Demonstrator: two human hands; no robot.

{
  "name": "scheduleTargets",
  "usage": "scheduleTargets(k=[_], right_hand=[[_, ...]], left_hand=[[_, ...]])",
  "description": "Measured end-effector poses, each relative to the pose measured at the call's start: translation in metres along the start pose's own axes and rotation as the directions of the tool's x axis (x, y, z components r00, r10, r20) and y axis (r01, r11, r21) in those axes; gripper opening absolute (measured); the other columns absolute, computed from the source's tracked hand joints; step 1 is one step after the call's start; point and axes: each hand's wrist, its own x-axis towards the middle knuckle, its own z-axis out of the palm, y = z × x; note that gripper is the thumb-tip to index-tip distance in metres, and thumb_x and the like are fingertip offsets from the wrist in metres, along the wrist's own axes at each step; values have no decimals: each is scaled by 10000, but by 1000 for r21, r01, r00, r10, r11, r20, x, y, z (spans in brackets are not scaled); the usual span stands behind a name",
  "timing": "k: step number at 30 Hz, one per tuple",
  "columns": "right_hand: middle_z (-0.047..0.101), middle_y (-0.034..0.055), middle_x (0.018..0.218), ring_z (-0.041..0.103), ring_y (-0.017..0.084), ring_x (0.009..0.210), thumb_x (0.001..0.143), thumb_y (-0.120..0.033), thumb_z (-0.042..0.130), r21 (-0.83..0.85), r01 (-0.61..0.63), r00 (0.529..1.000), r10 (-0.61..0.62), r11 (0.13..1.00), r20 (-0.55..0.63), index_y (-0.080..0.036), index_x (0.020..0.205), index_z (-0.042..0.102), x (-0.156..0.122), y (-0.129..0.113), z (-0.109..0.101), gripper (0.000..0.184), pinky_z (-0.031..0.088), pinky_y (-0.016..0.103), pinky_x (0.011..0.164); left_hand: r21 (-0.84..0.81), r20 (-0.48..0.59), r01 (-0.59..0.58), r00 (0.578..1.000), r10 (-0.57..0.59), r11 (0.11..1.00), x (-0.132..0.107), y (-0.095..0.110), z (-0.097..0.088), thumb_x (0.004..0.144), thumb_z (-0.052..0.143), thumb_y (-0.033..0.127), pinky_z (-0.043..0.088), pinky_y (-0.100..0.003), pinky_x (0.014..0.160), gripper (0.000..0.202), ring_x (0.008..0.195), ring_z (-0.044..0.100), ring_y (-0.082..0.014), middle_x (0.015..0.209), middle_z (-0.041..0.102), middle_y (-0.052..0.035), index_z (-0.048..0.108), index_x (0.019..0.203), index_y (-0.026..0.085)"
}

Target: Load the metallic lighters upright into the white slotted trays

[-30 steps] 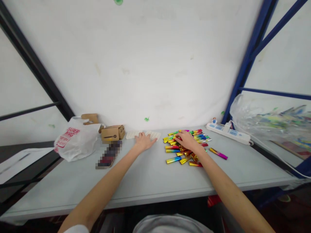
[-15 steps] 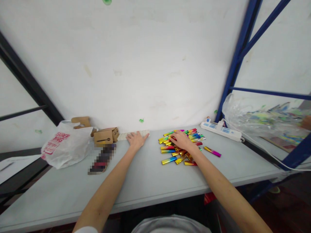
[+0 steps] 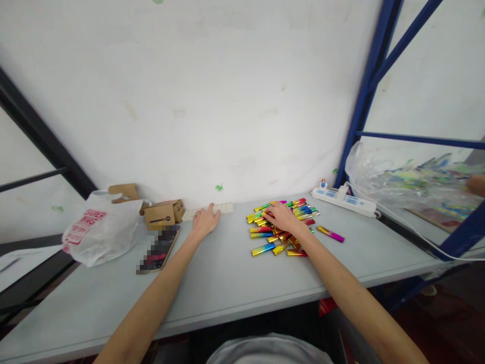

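Note:
My left hand (image 3: pixel 205 221) rests on a pale flat strip (image 3: pixel 224 208) with a patterned surface, which lies along the back of the table against the wall. Its fingers are apart and some are bent; nothing shows in its grasp. Farther right, my right hand (image 3: pixel 281 217) lies palm down over a heap of shiny metallic sticks (image 3: pixel 264 249) in gold, red, blue and green. The fingers curve loosely onto the heap, and no stick is visibly lifted. One gold and purple stick (image 3: pixel 331 234) lies apart to the right of the heap.
A white plastic bag (image 3: pixel 102 230), a small cardboard box (image 3: pixel 162 213) and a partly blurred phone (image 3: pixel 161 250) lie on the left. A power strip (image 3: pixel 344 201) with a cable sits at the back right. Beyond the blue frame (image 3: pixel 361 101) is a clear plastic bag (image 3: pixel 397 177).
My left hand has slid slightly left along the pale strip, its fingers now less spread. My right hand stays on the heap. The view has shifted a little.

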Motion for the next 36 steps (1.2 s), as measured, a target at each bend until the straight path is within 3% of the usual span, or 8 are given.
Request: scheduleTargets(k=[6, 12, 19, 24, 28, 32, 34, 36], right_hand=[[741, 124, 1109, 645, 266, 1111, 1059, -377, 491, -19, 9, 1000, -8, 1000, 8, -186, 1124, 758, 0, 0, 0, 334, 449, 351, 967], [740, 122, 1113, 640, 267, 1116, 1058, -377, 485, -15, 10, 1000, -9, 1000, 14, -186, 1125, 757, 0, 0, 0, 339, 450, 349, 967], [741, 130, 1109, 641, 262, 1122, 1060, -366, 499, -10, 14, 1000, -14, 1000, 2, -176, 1119, 763, 0, -1, -1, 330, 435, 335, 979], [736, 136, 1071, 646, 250, 1090, 1052, -359, 533, 13, 22, 1000, -22, 1000, -13, -170, 1057, 781, 0, -1, -2, 312, 433, 309, 950], [730, 126, 1039, 652, 238, 1029, 1037, -368, 572, 45, 25, 999, -24, 999, -40, -177, 1055, 787, 0, 1, -2, 288, 440, 296, 900], [721, 113, 1021, 654, 223, 972, 1020, -339, 611, 105, 44, 997, -37, 993, -68, -159, 1074, 778, 1, 6, 0, 252, 453, 292, 869], [718, 114, 1046, 659, 206, 948, 1021, -306, 609, 170, 58, 992, -37, 984, -122, -147, 1116, 766, 2, 9, 1, 242, 463, 291, 884], [716, 113, 1070, 664, 199, 946, 1023, -294, 600, 245, 78, 977, -25, 967, -211, -153, 1157, 757, 3, 12, 1, 250, 471, 299, 913]], left_hand=[[13, 49, -52, 997, 51, 999, -17, -11, -15, 972, 431, 306, 492, -416, 960, 531, 1165, 681, -357, 1185, 725, -233, 465, 1459, 95], [64, 103, -141, 986, 134, 988, -49, -10, -21, 961, 415, 197, 502, -394, 929, 439, 1112, 694, -336, 1101, 740, -211, 519, 1375, 96], [167, 151, -233, 966, 208, 958, -91, 11, -37, 941, 347, 40, 519, -420, 896, 468, 1084, 689, -340, 1074, 729, -219, 593, 1332, 114], [96, 140, -365, 926, 351, 926, -117, 34, -45, 922, 406, -12, 506, -417, 930, 466, 1098, 676, -325, 1047, 740, -173, 621, 1294, 167], [-144, 123, -508, 842, 525, 849, -123, 53, -45, 940, 548, 95, 508, -382, 934, 372, 1097, 667, -300, 1099, 731, -117, 623, 1280, 225], [-273, -8, -529, 837, 548, 804, -109, 57, -41, 887, 713, 305, 494, -418, 1009, 364, 1146, 638, -318, 1196, 701, -110, 656, 1237, 223], [-303, -45, -513, 850, 525, 803, -97, 47, -37, 862, 736, 459, 453, -447, 1089, 521, 1239, 593, -337, 1317, 648, -137, 637, 1305, 204], [-328, 55, -475, 853, 519, 816, -85, 31, -34, 757, 792, 579, 450, -469, 1106, 807, 1291, 565, -371, 1432, 569, -176, 571, 1423, 180]])
